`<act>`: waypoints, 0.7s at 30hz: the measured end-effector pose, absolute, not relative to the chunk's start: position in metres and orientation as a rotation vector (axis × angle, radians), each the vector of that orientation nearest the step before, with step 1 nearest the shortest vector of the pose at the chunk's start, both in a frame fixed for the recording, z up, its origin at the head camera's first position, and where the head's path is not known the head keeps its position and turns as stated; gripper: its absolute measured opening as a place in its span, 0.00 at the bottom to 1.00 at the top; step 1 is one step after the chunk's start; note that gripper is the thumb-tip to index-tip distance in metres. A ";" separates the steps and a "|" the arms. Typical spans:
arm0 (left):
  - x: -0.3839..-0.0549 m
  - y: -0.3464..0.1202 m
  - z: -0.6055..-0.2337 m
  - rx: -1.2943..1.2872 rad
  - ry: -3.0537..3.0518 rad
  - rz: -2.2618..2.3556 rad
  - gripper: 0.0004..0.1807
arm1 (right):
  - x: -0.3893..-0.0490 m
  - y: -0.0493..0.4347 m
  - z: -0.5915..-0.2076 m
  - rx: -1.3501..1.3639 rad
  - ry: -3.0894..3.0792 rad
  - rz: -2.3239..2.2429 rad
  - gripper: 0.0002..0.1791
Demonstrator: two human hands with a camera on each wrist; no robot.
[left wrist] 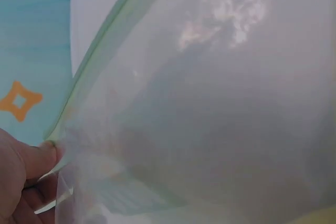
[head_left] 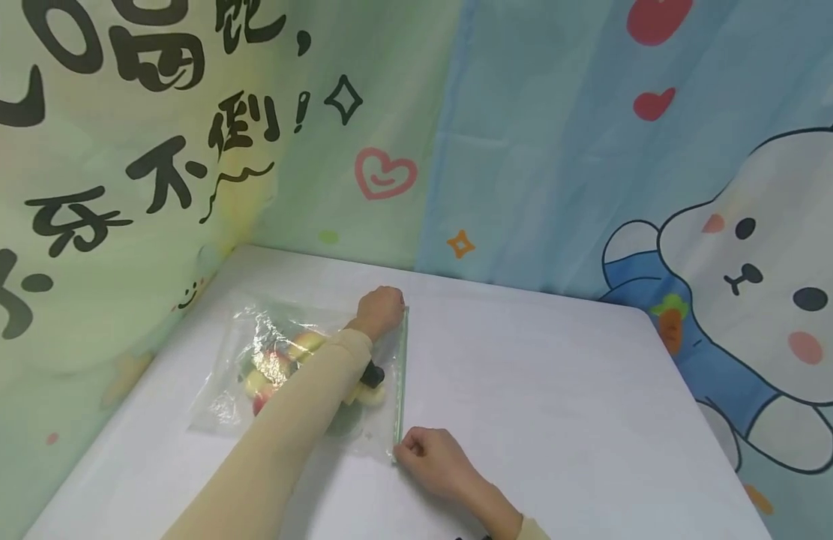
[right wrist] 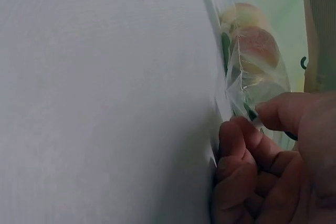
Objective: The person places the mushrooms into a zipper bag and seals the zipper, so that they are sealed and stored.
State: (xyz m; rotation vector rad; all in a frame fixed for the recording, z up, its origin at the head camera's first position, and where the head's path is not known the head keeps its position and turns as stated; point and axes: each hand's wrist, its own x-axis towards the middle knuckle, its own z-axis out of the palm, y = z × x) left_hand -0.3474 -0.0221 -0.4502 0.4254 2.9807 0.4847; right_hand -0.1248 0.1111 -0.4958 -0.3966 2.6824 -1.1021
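A clear zip bag (head_left: 217, 401) lies on the white table, with several round red-and-yellow fruits (head_left: 274, 367) inside. Along its right side runs a green zip strip (head_left: 402, 375). My left hand (head_left: 381, 309) pinches the far end of that strip; in the left wrist view the thumb (left wrist: 39, 158) presses on the bag's corner. At the near end, my right hand (head_left: 435, 459) pinches the other corner between thumb and finger, as the right wrist view also shows. The left sleeve (head_left: 301, 427) crosses over the bag and hides part of the fruit.
The white table (head_left: 558, 420) extends to the right of the bag. Behind and to the left hangs a printed curtain (head_left: 524, 150) with hearts, dark characters and a white cartoon animal, close along the table's edges. A small black piece (head_left: 372, 374) shows beside the left wrist.
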 end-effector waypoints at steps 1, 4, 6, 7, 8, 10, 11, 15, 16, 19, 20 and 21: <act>-0.348 -0.023 -0.450 0.426 2.984 0.481 0.12 | -0.125 0.111 -0.497 -0.418 2.682 -1.093 0.10; -0.351 -0.026 -0.452 0.451 2.976 0.480 0.12 | -0.130 0.114 -0.499 -0.475 2.669 -1.069 0.10; -0.352 -0.028 -0.451 0.482 2.951 0.480 0.12 | -0.136 0.119 -0.499 -0.499 2.666 -1.058 0.10; -0.353 -0.028 -0.451 0.506 2.930 0.469 0.13 | -0.140 0.122 -0.498 -0.492 2.667 -1.051 0.10; -0.353 -0.028 -0.452 0.532 2.914 0.451 0.14 | -0.146 0.126 -0.496 -0.481 2.674 -1.039 0.09; -0.351 -0.028 -0.452 0.585 2.888 0.399 0.17 | -0.159 0.135 -0.489 -0.446 2.714 -1.011 0.08; -0.348 -0.026 -0.454 0.607 2.871 0.368 0.19 | -0.165 0.140 -0.485 -0.421 2.753 -0.995 0.08; -0.332 -0.019 -0.458 0.685 2.865 0.149 0.29 | -0.190 0.159 -0.463 -0.384 3.012 -0.827 0.11; -0.328 -0.019 -0.458 0.695 2.867 0.092 0.32 | -0.196 0.163 -0.457 -0.411 3.083 -0.744 0.14; -0.319 -0.019 -0.456 0.715 2.887 -0.067 0.36 | -0.214 0.176 -0.442 -0.537 3.247 -0.444 0.26; -0.318 -0.020 -0.454 0.718 2.899 -0.101 0.38 | -0.220 0.180 -0.438 -0.581 3.274 -0.350 0.29; -0.317 -0.021 -0.452 0.720 2.916 -0.109 0.39 | -0.227 0.183 -0.434 -0.605 3.282 -0.275 0.32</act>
